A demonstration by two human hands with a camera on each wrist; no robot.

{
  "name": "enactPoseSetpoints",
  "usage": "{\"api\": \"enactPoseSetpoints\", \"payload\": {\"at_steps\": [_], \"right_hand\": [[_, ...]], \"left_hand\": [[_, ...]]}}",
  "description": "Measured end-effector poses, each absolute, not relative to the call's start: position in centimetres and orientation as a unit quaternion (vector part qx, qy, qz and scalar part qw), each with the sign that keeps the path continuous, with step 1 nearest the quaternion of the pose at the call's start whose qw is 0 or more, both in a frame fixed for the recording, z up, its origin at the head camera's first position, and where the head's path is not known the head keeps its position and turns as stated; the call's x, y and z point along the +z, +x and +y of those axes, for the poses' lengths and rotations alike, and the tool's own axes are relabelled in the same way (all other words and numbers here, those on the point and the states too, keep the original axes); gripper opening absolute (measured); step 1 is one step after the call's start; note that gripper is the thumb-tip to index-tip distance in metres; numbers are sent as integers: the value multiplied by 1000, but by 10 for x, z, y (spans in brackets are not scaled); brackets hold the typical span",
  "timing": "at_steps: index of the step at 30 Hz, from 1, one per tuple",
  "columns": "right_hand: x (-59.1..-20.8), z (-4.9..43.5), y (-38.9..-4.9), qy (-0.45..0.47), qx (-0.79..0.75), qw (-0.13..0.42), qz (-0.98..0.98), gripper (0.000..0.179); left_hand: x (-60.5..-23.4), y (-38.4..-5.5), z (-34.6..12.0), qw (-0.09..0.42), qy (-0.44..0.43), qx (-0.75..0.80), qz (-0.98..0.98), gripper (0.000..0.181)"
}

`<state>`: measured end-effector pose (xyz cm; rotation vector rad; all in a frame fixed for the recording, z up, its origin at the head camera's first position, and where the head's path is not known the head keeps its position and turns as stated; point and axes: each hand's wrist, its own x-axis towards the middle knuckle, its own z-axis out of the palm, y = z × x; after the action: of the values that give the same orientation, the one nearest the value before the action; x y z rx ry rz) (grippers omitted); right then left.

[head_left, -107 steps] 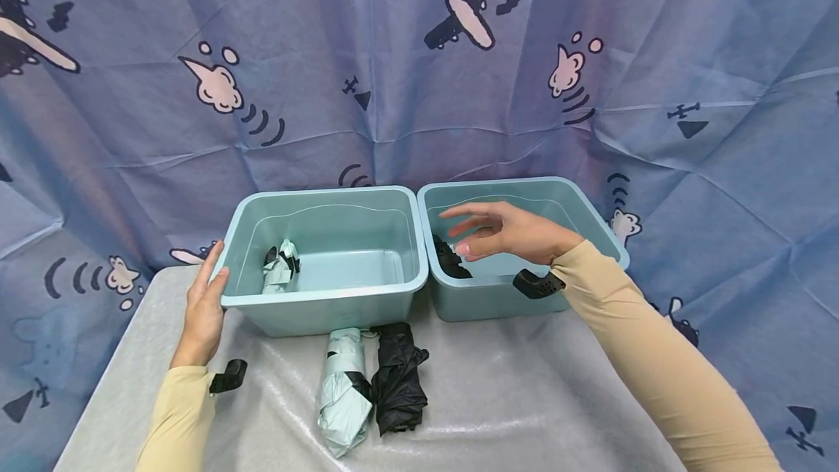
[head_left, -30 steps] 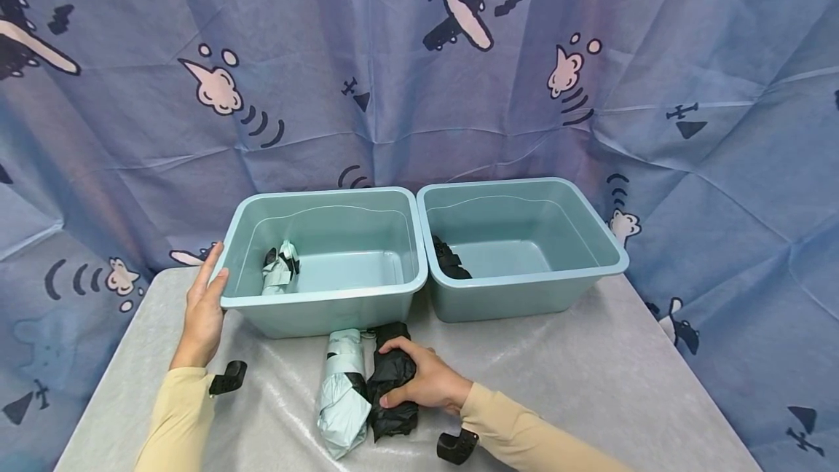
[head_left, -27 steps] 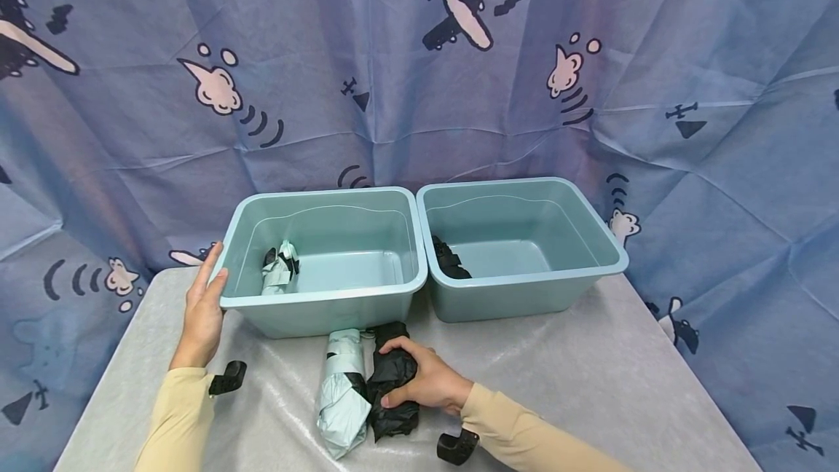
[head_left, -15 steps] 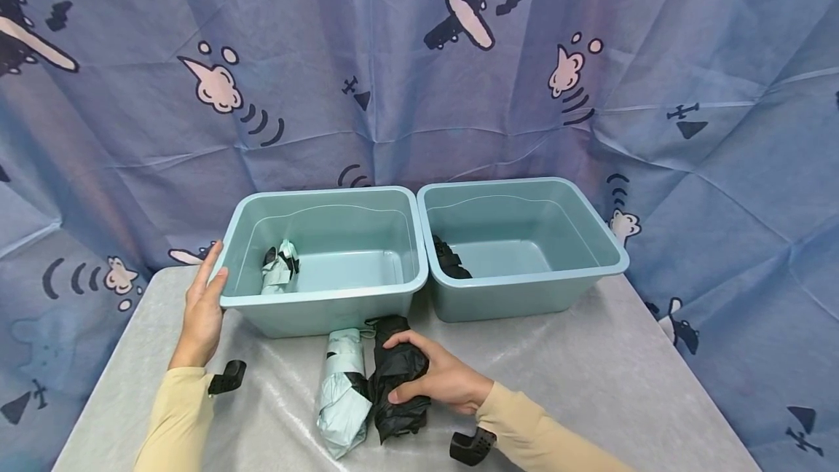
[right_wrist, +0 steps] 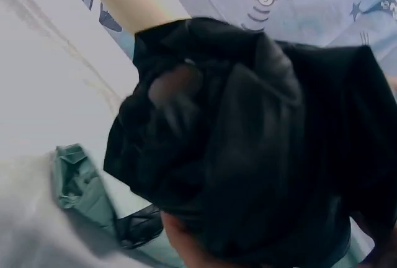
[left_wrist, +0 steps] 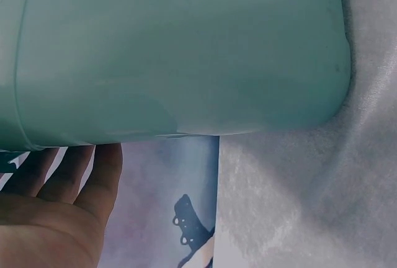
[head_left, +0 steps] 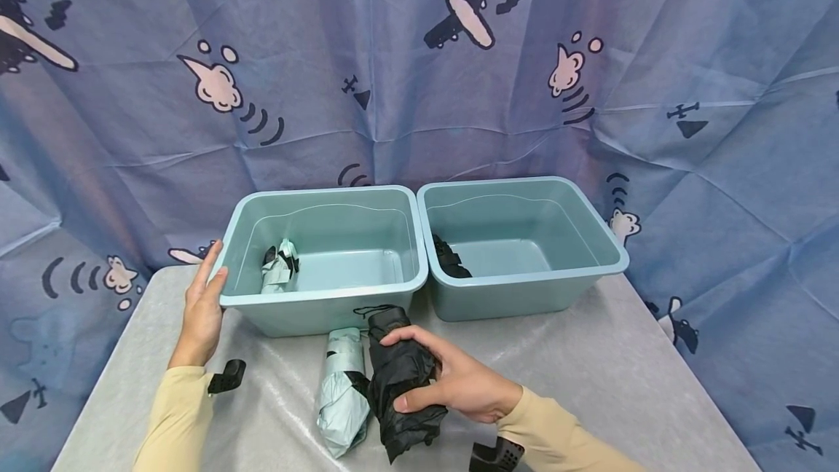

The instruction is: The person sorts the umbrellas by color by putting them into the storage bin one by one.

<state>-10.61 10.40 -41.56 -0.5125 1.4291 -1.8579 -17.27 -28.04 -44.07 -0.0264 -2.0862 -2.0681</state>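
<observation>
My right hand (head_left: pixel 462 382) grips a black folded umbrella (head_left: pixel 396 366) around its middle, thumb on the near side, its cord loop overlapping the front of the left bin. In the right wrist view the umbrella's crumpled black cloth (right_wrist: pixel 248 150) fills most of the picture. Just left of it a pale mint folded umbrella (head_left: pixel 344 399) with a black strap lies on the table. My left hand (head_left: pixel 202 312) touches the left end of the left bin (head_left: pixel 321 312) with straight fingers. Inside that bin lies another mint umbrella (head_left: pixel 278 272).
The right bin (head_left: pixel 511 301) stands against the left one, with a black folded umbrella (head_left: pixel 448 259) at its left side. Grey cloth covers the table (head_left: pixel 577 363). Behind hangs a blue curtain (head_left: pixel 393 93) printed with airplanes.
My right hand came from over the right bin down to the black umbrella, gripped it, and has now raised it a little off the table. My left hand has stayed put.
</observation>
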Motion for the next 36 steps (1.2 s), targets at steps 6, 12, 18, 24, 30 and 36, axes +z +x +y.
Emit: {"api": "enactPoseSetpoints", "payload": {"at_steps": [6, 12, 18, 24, 30, 36], "right_hand": [[-395, 103, -105, -273, -706, 348, 553, 71], [-368, 97, -115, -305, -692, 329, 566, 70], [-345, 88, -134, -292, -691, 318, 580, 74], [-330, 74, -161, -266, -683, 307, 608, 77], [-323, 59, -191, -251, -672, 295, 631, 74], [-318, 43, -223, -240, -672, 288, 639, 74]], "left_hand": [[-440, -173, -281, 102, -8, -696, -711, 59], [-441, -173, -281, 104, -3, -691, -715, 58], [-440, -173, -280, 106, -2, -686, -720, 58], [-440, -174, -280, 105, 0, -684, -722, 58], [-439, -174, -280, 104, 2, -684, -722, 58], [-439, -174, -280, 102, 2, -682, -724, 58]]}}
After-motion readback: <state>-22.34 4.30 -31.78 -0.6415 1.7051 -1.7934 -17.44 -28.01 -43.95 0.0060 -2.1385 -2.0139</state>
